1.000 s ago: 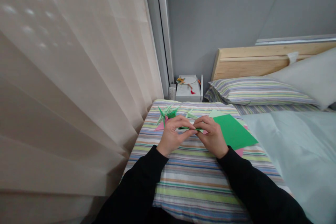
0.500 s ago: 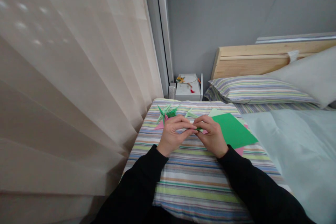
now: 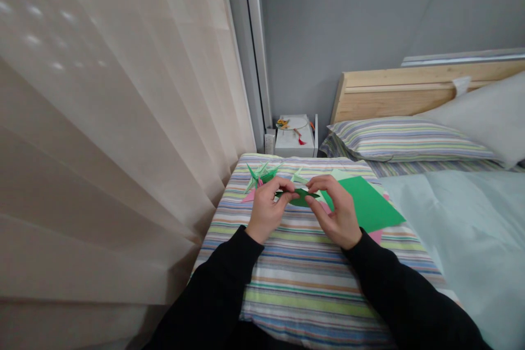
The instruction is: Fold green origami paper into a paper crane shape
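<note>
Centre: the small, dark-green piece of folded paper [image 3: 301, 197], pointed at both ends, is raised in front of me, above the table [image 3: 303, 279], which is draped in multicoloured striped cloth. At nine o'clock to it, my left hand [image 3: 267, 205] pinches its near end between thumb and index finger. At three o'clock, my right hand [image 3: 338, 210] has thumb and index finger parted in a small gap about the opposite tip; whether they touch the paper, I cannot tell.

Surroundings, read clockwise from the piece: at twelve o'clock, a pale-green, spiky folded-paper shape [image 3: 298, 176] lies just beyond my fingers; farther out in that direction stands a white bedside cabinet [image 3: 293, 145]. At two o'clock, a pale-green sheet of paper [image 3: 338, 174] shows from under a flat, bright-green sheet of paper [image 3: 365, 205], which lies at three o'clock, just beside my right hand. A pink paper corner [image 3: 376, 236] shows below that sheet at four o'clock. At ten o'clock, a cluster of dark- and light-green spiky folded-paper shapes [image 3: 268, 176] lies near my left hand, with a pink paper point [image 3: 249, 196] beside it.
</note>
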The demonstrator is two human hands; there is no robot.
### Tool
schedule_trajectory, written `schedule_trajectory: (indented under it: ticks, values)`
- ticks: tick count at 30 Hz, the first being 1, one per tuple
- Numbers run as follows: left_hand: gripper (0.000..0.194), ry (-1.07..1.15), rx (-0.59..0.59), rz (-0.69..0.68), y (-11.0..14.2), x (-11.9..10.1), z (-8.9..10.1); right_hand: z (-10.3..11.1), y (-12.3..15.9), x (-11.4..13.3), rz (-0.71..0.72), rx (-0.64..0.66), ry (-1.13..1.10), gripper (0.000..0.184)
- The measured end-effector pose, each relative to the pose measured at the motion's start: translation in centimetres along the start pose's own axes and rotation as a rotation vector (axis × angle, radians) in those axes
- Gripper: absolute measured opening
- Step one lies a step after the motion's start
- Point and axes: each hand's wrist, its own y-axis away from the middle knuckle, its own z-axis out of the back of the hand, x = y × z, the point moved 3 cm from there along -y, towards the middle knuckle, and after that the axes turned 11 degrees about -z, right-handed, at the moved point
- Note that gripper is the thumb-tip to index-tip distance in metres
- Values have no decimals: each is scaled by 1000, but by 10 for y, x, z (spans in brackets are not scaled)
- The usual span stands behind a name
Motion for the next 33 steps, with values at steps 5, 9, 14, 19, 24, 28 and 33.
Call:
schedule_trajectory:
  ticks: [5,9,14,19,24,28,33]
  values:
    - [8,-24,26,-29,-1,0,0,0,-2,0,17,50,-16,14]
    - [11,15,44,-29,-2,-1,3,-1,-2,-3,23,24,-22,18]
    - [19,167,-3,109,-2,-2,1,-4,-1,-5,69,15,7,15]
    - [23,286,22,261,-1,1,-4,-6,0,-4,96,56,36,14]
    - [33,291,67,258,-3,3,-4,-6,-1,-11,45,-17,17,18]
    - [50,288,100,372,-1,11,-6,-5,-3,-14,1,-67,21,11]
    - [56,284,91,441,1,22,-9,0,-3,-16,-63,-139,-18,7]
